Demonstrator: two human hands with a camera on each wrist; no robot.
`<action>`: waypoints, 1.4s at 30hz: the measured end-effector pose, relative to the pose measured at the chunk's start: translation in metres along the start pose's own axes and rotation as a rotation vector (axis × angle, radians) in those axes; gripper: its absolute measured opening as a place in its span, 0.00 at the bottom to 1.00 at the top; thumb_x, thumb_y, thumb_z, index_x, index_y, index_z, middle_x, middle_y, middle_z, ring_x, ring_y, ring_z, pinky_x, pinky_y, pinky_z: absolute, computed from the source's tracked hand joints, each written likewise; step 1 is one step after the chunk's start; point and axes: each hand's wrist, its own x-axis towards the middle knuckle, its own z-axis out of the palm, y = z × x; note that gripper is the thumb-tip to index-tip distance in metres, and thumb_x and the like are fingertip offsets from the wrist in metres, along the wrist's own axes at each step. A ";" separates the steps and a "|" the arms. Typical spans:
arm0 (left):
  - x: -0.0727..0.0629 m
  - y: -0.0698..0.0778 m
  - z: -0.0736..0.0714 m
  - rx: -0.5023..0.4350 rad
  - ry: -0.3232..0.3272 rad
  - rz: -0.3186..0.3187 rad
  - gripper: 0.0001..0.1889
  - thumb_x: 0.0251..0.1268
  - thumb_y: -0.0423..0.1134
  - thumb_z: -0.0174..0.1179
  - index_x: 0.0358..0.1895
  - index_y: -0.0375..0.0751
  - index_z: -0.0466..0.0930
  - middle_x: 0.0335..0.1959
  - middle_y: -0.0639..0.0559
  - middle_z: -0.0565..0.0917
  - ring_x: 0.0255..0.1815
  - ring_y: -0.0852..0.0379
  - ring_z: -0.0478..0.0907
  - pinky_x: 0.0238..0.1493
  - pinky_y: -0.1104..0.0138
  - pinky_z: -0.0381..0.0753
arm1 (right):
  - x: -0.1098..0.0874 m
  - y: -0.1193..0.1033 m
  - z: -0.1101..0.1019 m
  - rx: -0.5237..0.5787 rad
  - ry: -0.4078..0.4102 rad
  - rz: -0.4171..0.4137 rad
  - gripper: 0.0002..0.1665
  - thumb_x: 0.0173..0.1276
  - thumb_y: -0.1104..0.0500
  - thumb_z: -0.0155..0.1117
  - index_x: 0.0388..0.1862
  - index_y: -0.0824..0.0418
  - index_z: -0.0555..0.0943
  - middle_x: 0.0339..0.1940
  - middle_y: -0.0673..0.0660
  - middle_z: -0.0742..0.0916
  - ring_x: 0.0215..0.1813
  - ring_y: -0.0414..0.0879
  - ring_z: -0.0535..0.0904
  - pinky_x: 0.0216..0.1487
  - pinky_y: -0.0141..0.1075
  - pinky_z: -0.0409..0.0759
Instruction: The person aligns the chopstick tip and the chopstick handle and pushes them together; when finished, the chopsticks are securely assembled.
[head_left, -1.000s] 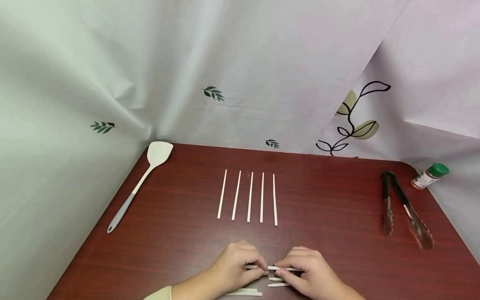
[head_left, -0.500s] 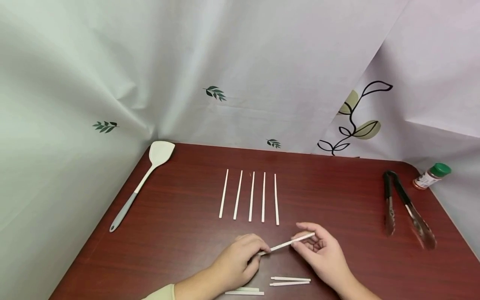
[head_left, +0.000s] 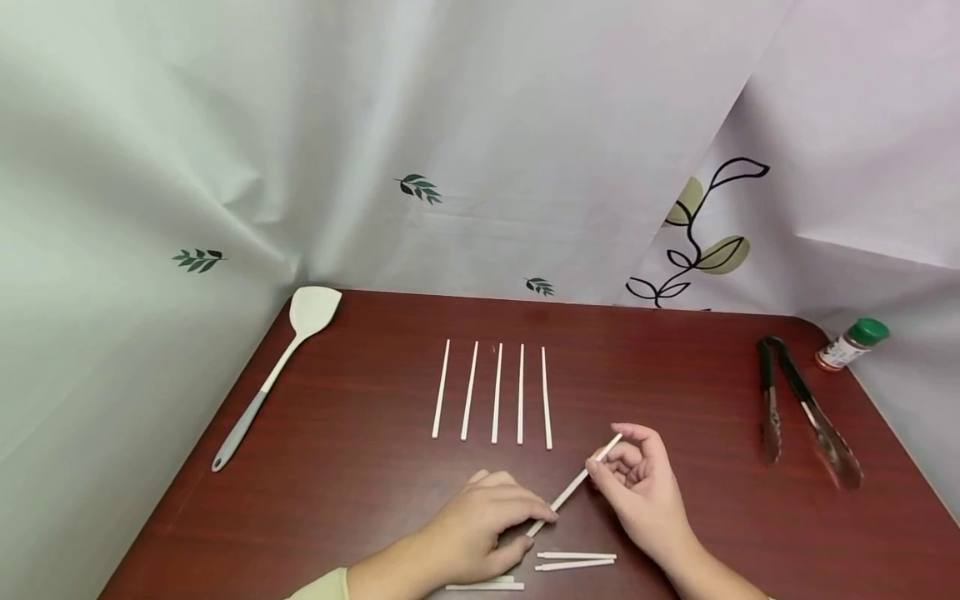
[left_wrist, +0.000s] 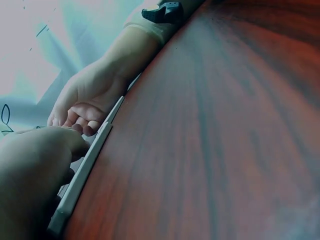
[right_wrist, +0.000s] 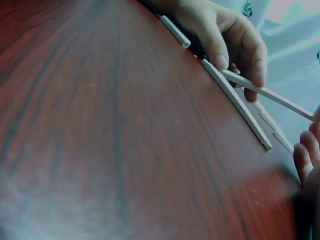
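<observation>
Both hands hold one slim white chopstick (head_left: 572, 490) at a slant over the table. My left hand (head_left: 480, 523) pinches its lower end between thumb and fingers. Toward the upper end, the thumb and fingers of my right hand (head_left: 647, 492) grip it. Below the hands lie two short white chopstick pieces, an upper piece (head_left: 573, 556) and a lower piece (head_left: 576, 566), each with a narrower stub at the left end. More white pieces (head_left: 495, 587) lie partly hidden under my left hand. In the right wrist view, the held chopstick (right_wrist: 285, 101) runs between both hands.
Beyond the hands, several full-length white chopsticks (head_left: 497, 393) lie side by side in a row. A white spatula (head_left: 277, 371) with a grey handle rests at the left. Tongs (head_left: 797, 400) and a green-capped spice jar (head_left: 847, 346) are at the right, before a hanging cloth (head_left: 480, 125).
Both hands came up from the loose pieces with the chopstick. It has swung from level to a steep slant, its right end moving up and away and its left end dropping toward me.
</observation>
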 end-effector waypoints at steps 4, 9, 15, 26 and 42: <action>0.004 0.000 0.000 0.015 -0.064 -0.020 0.24 0.61 0.43 0.76 0.62 0.56 0.86 0.50 0.69 0.88 0.50 0.68 0.77 0.51 0.71 0.70 | 0.006 0.000 0.000 -0.145 0.050 0.015 0.36 0.61 0.85 0.67 0.67 0.81 0.66 0.36 0.62 0.88 0.34 0.38 0.83 0.31 0.26 0.80; 0.008 -0.003 0.002 0.097 -0.071 0.027 0.26 0.61 0.49 0.77 0.64 0.54 0.86 0.50 0.67 0.88 0.50 0.66 0.77 0.54 0.70 0.73 | 0.013 0.004 -0.002 -0.452 0.022 -0.010 0.37 0.58 0.76 0.77 0.67 0.75 0.75 0.58 0.68 0.84 0.54 0.45 0.81 0.49 0.26 0.80; 0.015 -0.004 0.008 0.156 -0.047 0.064 0.24 0.59 0.54 0.78 0.58 0.52 0.90 0.50 0.62 0.84 0.53 0.61 0.77 0.53 0.68 0.73 | 0.020 0.005 0.001 -0.890 -0.125 -0.026 0.42 0.57 0.58 0.81 0.68 0.74 0.77 0.72 0.72 0.77 0.72 0.71 0.66 0.70 0.59 0.62; 0.030 -0.004 0.018 0.305 -0.048 0.008 0.24 0.56 0.63 0.77 0.53 0.57 0.93 0.44 0.65 0.82 0.48 0.63 0.74 0.48 0.68 0.68 | 0.033 0.000 0.008 -1.156 -0.317 0.134 0.44 0.75 0.42 0.70 0.79 0.66 0.73 0.82 0.67 0.70 0.81 0.71 0.59 0.71 0.72 0.58; 0.061 -0.007 0.029 0.450 0.010 -0.110 0.15 0.56 0.62 0.77 0.42 0.62 0.94 0.40 0.67 0.84 0.43 0.63 0.75 0.45 0.65 0.70 | 0.036 0.013 0.000 -1.074 -0.168 -0.109 0.23 0.66 0.53 0.79 0.59 0.58 0.89 0.66 0.64 0.84 0.69 0.69 0.73 0.64 0.69 0.68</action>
